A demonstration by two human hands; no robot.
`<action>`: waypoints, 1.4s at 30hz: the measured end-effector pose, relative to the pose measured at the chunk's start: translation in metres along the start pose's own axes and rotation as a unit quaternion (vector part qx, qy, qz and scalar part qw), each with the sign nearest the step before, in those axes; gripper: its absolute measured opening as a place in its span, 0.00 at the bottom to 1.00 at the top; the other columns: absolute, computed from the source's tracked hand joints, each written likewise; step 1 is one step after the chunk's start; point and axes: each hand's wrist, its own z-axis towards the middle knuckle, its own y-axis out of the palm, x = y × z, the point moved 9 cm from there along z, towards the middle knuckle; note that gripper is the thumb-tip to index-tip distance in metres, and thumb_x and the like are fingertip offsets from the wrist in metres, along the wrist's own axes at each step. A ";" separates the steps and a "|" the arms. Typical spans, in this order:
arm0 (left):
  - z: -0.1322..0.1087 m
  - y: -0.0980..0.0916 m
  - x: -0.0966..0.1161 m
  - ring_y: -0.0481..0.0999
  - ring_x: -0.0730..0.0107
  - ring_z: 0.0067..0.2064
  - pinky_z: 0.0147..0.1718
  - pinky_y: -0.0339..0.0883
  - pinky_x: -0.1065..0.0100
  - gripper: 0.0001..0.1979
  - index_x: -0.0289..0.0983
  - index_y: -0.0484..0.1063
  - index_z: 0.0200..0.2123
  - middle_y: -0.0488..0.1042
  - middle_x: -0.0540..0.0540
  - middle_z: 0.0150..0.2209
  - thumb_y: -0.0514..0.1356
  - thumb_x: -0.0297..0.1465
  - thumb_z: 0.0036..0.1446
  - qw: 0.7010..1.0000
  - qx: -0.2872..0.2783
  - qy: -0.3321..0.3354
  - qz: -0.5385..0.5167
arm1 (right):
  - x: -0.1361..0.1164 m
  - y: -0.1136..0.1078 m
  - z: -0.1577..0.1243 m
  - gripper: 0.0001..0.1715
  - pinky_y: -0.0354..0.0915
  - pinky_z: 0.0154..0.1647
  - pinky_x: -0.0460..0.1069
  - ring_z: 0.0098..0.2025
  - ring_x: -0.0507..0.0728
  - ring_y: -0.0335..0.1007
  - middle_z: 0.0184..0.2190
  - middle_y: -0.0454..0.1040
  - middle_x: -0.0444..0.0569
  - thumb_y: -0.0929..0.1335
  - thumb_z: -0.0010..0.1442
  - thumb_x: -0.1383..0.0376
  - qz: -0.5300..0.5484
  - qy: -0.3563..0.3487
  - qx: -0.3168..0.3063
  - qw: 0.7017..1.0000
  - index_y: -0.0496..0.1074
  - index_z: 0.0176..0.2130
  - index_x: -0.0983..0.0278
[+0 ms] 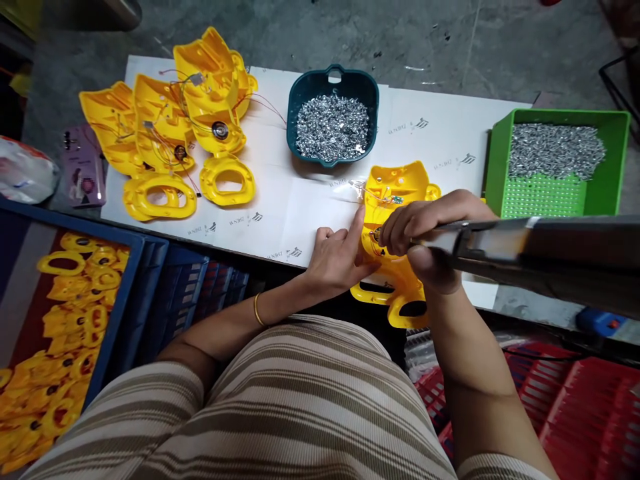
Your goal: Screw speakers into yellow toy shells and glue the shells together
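Observation:
A yellow plastic shell (397, 177) lies open side up near the table's front edge, with a small green circuit board and thin wires inside. My left hand (337, 257) steadies its left edge, index finger stretched along the rim and the other fingers partly curled. Gripped in my right hand (435, 230) is a long, dark electric screwdriver (565, 257), its body reaching toward the camera and off to the right. The tool's tip is hidden behind my right fingers, over the lower part of the shell. Below, the shell's looped handle (407, 313) sticks out past the table edge.
A dark green basin (295, 143) of small metal parts stands behind the hands. Farther right is a bright green basket (495, 163) of screws. Several wired yellow shells (107, 127) lie at left, beside a purple box (85, 167). A blue crate (137, 267) stands lower left.

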 end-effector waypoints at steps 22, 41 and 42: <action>-0.016 -0.025 0.023 0.68 0.64 0.38 0.39 0.61 0.63 0.29 0.38 0.66 0.60 0.73 0.46 0.36 0.52 0.51 0.65 0.979 0.152 0.139 0.004 | -0.084 -0.016 0.011 0.12 0.61 0.11 0.49 0.12 0.52 0.59 0.13 0.63 0.39 0.71 0.54 0.61 0.079 -0.101 0.011 0.992 0.79 0.40 0.60; -0.018 -0.017 0.031 0.69 0.68 0.34 0.37 0.65 0.64 0.19 0.36 0.78 0.40 0.73 0.45 0.30 0.49 0.37 0.70 0.961 0.129 0.242 -0.045 | -0.062 0.002 -0.002 0.13 0.65 0.16 0.48 0.14 0.51 0.63 0.14 0.64 0.38 0.74 0.52 0.57 0.089 -0.026 0.008 0.996 0.75 0.39 0.56; -0.018 -0.017 0.032 0.69 0.68 0.34 0.37 0.65 0.64 0.19 0.36 0.78 0.40 0.73 0.45 0.30 0.49 0.37 0.70 0.961 0.127 0.242 -0.047 | -0.062 0.000 -0.002 0.13 0.65 0.16 0.48 0.14 0.51 0.63 0.15 0.64 0.38 0.74 0.52 0.57 0.085 -0.024 0.013 0.996 0.75 0.39 0.57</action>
